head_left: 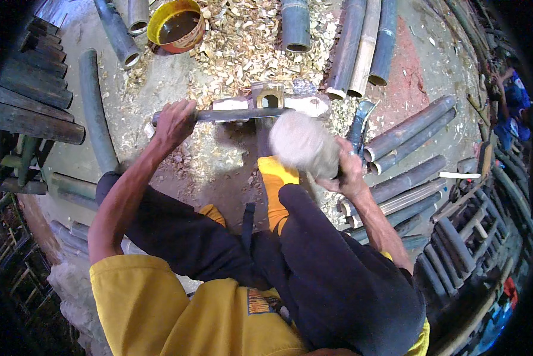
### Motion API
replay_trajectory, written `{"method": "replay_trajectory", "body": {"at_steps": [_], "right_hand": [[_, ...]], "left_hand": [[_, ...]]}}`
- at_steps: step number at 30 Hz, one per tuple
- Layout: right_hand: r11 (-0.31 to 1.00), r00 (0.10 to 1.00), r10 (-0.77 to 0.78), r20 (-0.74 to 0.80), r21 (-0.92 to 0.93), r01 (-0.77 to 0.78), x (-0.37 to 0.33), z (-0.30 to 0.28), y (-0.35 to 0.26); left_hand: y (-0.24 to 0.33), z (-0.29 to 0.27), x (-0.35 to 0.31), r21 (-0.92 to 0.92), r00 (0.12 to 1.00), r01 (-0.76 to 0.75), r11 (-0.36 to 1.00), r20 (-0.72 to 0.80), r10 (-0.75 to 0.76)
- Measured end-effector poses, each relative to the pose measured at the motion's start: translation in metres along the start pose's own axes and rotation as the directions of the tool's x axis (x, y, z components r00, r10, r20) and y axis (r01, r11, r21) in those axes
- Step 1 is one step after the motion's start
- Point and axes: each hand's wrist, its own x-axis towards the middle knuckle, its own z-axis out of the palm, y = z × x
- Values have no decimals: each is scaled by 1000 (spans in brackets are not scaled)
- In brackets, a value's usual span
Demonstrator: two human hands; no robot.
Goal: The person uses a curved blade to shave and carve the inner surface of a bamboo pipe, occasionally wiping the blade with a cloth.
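Note:
My left hand [175, 123] is closed around the handle of a long, straight machete [234, 115], held level across the middle of the view. Its blade lies over a short section of bamboo [267, 89] with a dark opening, resting on a pale block [302, 105]. In my right hand [351, 173] is a thick, rounded wooden mallet [299, 139], blurred by motion. The mallet's head covers the far end of the blade; whether they touch, I cannot tell. Just below it, my foot in a yellow sock [276, 178] is beside the bamboo.
Pale wood chips [248, 47] cover the ground ahead. A yellow bucket [175, 26] with dark liquid stands at the far left. Bamboo poles [345, 53] lie at the far right, with more cut bamboo [409, 127] at the right. Stacked dark lengths [38, 115] rise at the left.

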Motion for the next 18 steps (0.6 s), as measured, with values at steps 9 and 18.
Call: {"method": "replay_trajectory", "body": {"at_steps": [9,18], "right_hand": [[870,904,421,78,247,-426,28,50,-9],[734,729,677,103,-21,-678,-51,34,-22]], "left_hand": [[-15,23,6,-626,861,270,732,498,108],[174,-19,37,-933,721,250,-258,357,-593]]}}
